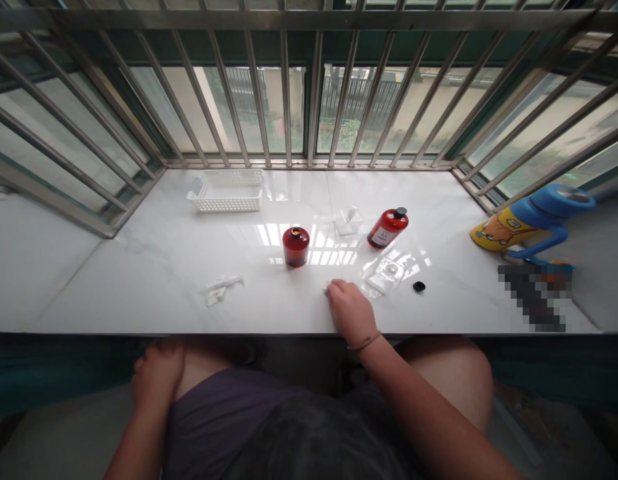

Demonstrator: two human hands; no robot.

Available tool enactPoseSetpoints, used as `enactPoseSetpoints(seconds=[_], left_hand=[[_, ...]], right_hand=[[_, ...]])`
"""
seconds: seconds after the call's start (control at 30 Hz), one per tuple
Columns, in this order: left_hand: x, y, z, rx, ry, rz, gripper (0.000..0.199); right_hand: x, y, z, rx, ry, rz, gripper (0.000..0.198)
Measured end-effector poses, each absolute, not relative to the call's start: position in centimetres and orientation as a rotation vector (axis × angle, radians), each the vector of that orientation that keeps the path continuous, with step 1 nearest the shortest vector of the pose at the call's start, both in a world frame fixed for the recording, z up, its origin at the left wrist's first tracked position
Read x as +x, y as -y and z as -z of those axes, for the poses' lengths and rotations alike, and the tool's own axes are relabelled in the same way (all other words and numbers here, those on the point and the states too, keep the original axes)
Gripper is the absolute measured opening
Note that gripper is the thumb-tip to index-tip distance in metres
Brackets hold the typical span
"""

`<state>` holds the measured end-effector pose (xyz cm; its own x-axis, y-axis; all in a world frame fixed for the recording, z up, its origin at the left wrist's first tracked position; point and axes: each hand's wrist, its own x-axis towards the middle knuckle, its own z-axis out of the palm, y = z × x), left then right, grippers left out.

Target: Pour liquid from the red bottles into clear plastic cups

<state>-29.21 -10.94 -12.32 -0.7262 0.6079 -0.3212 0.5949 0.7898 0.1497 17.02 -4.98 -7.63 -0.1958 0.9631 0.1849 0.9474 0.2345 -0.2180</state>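
Note:
My right hand (349, 308) rests on the white counter near its front edge, with its fingers curled together. A small whitish bit shows at the fingertips, too little to name. My left hand (159, 371) lies loosely over my left knee, below the counter, holding nothing. Ahead of my right hand stands an uncapped dark red bottle (295, 249), its neck open. Farther right a second red bottle (387, 229) has a black cap and a white label and appears tilted. A loose black cap (419, 287) lies to the right of the hand.
Clear plastic packaging (389, 272) lies beside my right hand, with another clear piece (349, 219) behind it. Crumpled white tissue or wrapping (221, 291) is at left. A white basket (229, 192) stands near the barred window; a blue-yellow flask (529, 219) is at right.

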Motion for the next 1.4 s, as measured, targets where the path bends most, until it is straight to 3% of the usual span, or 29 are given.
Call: enactPoseSetpoints(seconds=[0.2, 0.57, 0.97, 1.23, 1.4], left_hand=[[-29.5, 10.8, 12.6, 0.901, -2.635, 0.006, 0.098], [-29.7, 10.8, 12.9, 0.873, -2.621, 0.010, 0.104], [-29.4, 10.7, 12.3, 0.969, -2.613, 0.005, 0.099], [-29.9, 10.8, 12.8, 0.963, -2.616, 0.050, 0.100], [-30.0, 10.8, 12.9, 0.970, -2.625, 0.033, 0.099]], right_hand=[[13.8, 12.0, 7.8, -1.284, 2.561, -0.178, 0.028], [27.7, 11.6, 8.9, -2.005, 1.936, 0.117, 0.024], [11.3, 12.9, 7.9, -1.317, 2.445, -0.121, 0.023], [19.3, 9.4, 8.1, -1.770, 2.151, -0.004, 0.014], [22.2, 6.0, 8.0, -2.019, 2.009, 0.113, 0.025]])
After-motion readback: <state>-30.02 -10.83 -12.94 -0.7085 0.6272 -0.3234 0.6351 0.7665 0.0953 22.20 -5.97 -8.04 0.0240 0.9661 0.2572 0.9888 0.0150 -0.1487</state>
